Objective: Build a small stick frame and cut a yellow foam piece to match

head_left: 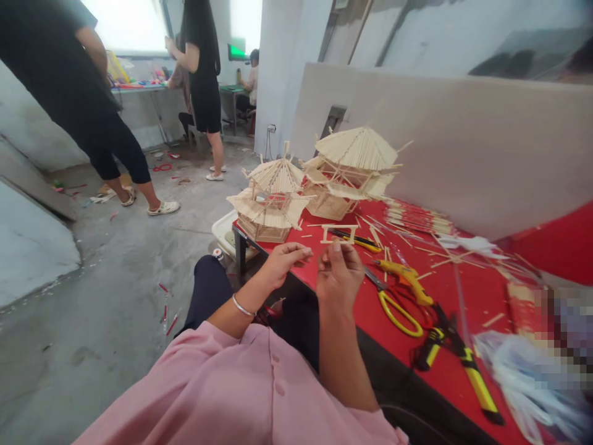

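My right hand (340, 274) is raised over the red table (445, 290), fingers pinched on a small frame of thin wooden sticks (340, 233). My left hand (286, 261) hovers just to its left, fingers curled together, thumb and forefinger pinched; whether anything is between them I cannot make out. A silver bangle circles my left wrist. Two pagoda models built of sticks stand beyond my hands: a smaller one (271, 201) at the table's corner and a larger one (349, 173) behind it.
Yellow-handled scissors (393, 306), a yellow glue gun (407, 278), yellow-black pliers (458, 355), loose sticks and packs of sticks (419, 217) lie on the table. A pale board (463, 142) stands behind. People (92, 105) stand on the concrete floor at left.
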`<state>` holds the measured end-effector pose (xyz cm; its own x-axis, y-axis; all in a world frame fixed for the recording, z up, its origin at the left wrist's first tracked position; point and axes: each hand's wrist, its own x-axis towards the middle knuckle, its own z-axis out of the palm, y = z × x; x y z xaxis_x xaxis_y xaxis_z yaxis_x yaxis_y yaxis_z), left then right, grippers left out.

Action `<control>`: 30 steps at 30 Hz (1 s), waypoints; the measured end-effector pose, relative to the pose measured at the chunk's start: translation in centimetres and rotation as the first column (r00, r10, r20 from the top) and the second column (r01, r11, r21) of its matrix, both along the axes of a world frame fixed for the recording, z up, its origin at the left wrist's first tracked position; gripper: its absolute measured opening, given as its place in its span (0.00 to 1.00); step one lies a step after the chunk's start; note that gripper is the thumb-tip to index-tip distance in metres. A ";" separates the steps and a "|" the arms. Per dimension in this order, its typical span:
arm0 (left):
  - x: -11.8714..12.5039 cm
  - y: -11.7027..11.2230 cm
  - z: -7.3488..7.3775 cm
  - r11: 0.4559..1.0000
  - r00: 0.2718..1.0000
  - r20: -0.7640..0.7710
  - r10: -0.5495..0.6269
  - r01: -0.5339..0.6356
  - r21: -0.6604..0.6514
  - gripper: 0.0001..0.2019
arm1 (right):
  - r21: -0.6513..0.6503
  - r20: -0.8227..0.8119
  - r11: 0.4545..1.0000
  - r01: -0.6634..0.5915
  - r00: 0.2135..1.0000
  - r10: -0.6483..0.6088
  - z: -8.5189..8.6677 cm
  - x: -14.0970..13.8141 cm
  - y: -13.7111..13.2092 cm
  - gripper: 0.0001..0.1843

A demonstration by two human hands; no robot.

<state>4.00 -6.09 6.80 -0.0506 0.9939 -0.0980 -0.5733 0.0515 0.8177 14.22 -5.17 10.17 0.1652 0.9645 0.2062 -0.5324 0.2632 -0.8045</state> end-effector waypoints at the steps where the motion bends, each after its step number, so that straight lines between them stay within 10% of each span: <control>1: 0.2 0.0 0.1 1.000 0.999 0.014 -0.031 0.031 -0.002 0.23 | -0.005 -0.002 1.000 -0.014 1.000 0.014 -0.3 0.1 0.0 0.22; 17: 4.0 4.0 -3.2 0.993 0.990 -0.136 0.039 -0.023 0.116 0.22 | -0.213 -0.036 0.975 0.062 0.997 -0.071 -9.0 1.8 4.6 0.27; 30: 2.8 4.6 -5.3 0.996 0.996 0.089 0.031 -0.039 0.084 0.18 | -0.196 -0.023 0.980 0.030 0.999 -0.035 -10.4 1.1 5.1 0.24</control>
<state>6.78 -1.47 1.46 -0.0806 0.9966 -0.0182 -0.6426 -0.0380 0.7652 15.32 -0.02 -0.23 0.1997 0.9798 0.0097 -0.5477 0.1198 -0.8280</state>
